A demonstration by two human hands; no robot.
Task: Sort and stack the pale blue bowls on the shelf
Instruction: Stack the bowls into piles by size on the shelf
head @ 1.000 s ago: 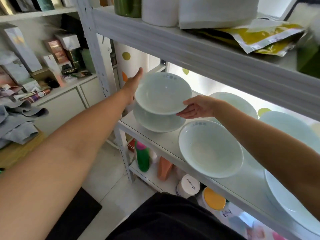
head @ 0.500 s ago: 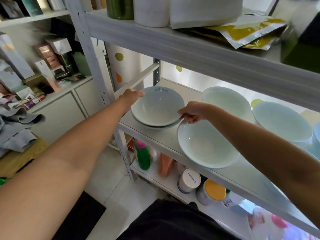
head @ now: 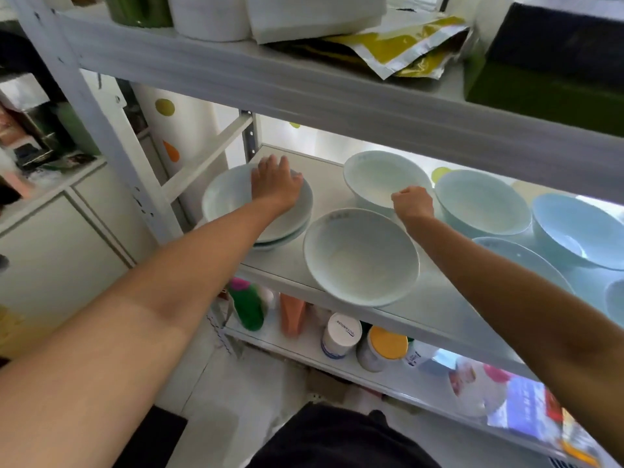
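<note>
Over shelf [head: 326, 184], left hand [head: 275, 185] hooks stacked bowls [head: 226, 201], right hand [head: 412, 201] pinches rear bowl [head: 378, 177].

Stacked bowls [head: 226, 201] beside single upright bowls [head: 361, 258] on shelf [head: 329, 187].

On the top shelf [head: 304, 92] stand a green container [head: 138, 10], white rolls [head: 209, 18], crumpled yellow-and-silver foil pouches [head: 398, 49] and a dark box [head: 553, 62] at the far right. The bottom shelf [head: 304, 358] carries a green bottle [head: 248, 305] with a pink cap, an orange bottle [head: 293, 315], a white-lidded tin [head: 341, 336] and, just beside it, a yellow-lidded tin [head: 383, 347]. A white cabinet [head: 50, 238] stands to the left, and a dark mat [head: 155, 437] lies on the floor.
</note>
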